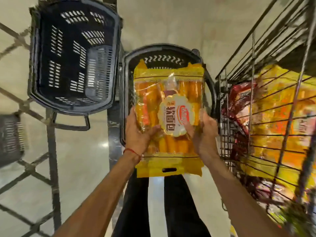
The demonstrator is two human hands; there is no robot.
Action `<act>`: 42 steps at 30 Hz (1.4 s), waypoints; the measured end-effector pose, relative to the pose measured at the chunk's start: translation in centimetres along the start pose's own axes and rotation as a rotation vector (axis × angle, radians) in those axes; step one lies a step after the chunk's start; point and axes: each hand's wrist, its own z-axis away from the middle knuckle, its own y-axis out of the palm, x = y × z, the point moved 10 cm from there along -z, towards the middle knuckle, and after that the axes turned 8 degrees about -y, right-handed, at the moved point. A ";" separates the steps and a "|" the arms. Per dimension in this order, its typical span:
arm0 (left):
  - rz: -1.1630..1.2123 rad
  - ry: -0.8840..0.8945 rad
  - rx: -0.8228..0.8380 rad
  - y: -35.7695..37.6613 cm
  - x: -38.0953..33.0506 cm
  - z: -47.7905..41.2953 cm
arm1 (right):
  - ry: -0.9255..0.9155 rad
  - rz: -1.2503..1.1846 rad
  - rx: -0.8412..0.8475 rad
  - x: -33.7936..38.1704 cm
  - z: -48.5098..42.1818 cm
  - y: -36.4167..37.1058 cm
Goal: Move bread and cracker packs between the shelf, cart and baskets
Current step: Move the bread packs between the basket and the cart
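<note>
A large yellow bread pack (168,93) with a round white label lies flat over a dark basket (126,71) on the floor in front of me. My left hand (138,132) grips the pack's left side, thumb across its top. On the right side my right hand (200,134) holds it the same way, with the thumb on the label. The pack covers most of that basket's inside. A wire cart (266,117) at the right holds several yellow and red packs (280,120).
An empty dark basket (73,57) stands at the upper left on the tiled floor. Part of another basket (10,139) shows at the left edge. My legs are below the pack.
</note>
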 end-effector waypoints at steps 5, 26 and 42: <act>-0.186 0.043 -0.085 1.7 5.3 -10.3 | 0.056 0.021 -0.005 -7.4 -7.5 5.8; -0.392 -0.033 0.037 7.7 16.1 -22.0 | 0.121 0.194 0.157 -19.7 -14.9 17.0; -1.054 0.500 0.030 1.3 -10.5 10.9 | -0.386 0.845 0.390 9.1 10.0 0.1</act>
